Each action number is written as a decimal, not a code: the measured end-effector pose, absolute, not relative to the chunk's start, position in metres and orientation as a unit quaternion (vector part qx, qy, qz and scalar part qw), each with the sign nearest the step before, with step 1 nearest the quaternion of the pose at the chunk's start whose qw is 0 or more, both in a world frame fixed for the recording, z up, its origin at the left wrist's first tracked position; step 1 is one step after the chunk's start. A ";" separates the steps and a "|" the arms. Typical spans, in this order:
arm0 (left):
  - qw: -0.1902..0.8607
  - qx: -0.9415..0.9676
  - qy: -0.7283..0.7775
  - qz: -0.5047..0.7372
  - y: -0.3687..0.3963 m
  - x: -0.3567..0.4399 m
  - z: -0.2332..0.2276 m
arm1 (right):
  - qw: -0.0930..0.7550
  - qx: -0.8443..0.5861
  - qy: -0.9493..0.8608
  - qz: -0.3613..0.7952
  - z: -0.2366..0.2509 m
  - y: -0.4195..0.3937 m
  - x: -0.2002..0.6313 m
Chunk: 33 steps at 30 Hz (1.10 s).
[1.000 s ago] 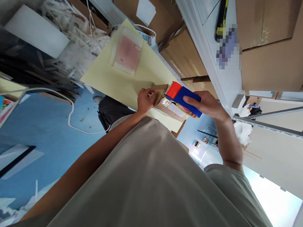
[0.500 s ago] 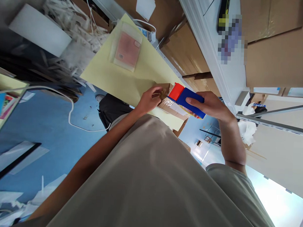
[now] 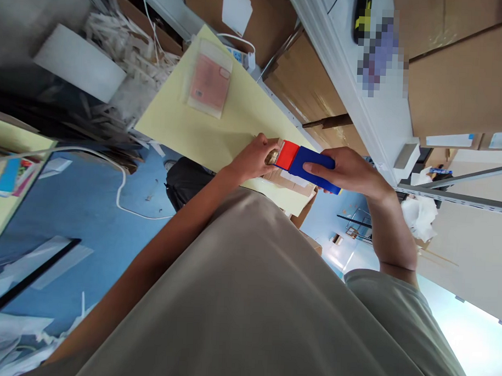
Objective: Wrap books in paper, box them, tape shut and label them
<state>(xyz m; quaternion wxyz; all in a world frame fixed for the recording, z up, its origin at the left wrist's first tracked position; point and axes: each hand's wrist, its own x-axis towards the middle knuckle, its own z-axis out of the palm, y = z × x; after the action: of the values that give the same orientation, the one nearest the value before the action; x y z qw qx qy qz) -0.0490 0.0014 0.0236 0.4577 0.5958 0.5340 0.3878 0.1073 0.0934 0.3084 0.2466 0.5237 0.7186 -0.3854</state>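
Note:
My right hand is wrapped round the blue body of a tape dispenser, its thumb lying along the top. The dispenser's red end points left toward my left hand. My left hand's fingers and thumb curl closed at that red end, on a shiny brownish strip of tape; the fingertips are partly hidden. Beneath the dispenser, a cardboard box with a pale label rests on the yellow table, mostly covered by the dispenser and my hands.
A pinkish booklet in a clear sleeve lies on the table. Large cartons and a white shelf beam border its far side. A white cable hangs over the floor at left, near a black bag.
My left hand has moved slightly right and closed at the dispenser's red end. The dispenser has turned a little, so its underside shows less. The camera view has shifted slightly.

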 end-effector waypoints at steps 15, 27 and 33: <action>0.447 0.625 0.599 0.225 -0.021 -0.063 -0.003 | 0.425 0.511 0.701 -0.260 0.202 0.131 0.200; 0.347 0.811 0.455 0.120 0.018 0.012 0.008 | 0.370 0.549 0.674 -0.327 0.168 0.113 0.252; 0.324 0.832 0.445 0.071 0.025 0.031 -0.001 | 0.333 0.567 0.665 -0.354 0.173 0.095 0.262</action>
<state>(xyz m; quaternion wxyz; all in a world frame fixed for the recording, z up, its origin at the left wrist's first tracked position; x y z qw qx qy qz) 0.0305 0.0250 -0.0013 0.3237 0.8318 0.4454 0.0706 0.2623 0.0951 0.1730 0.3334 0.5669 0.6652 -0.3535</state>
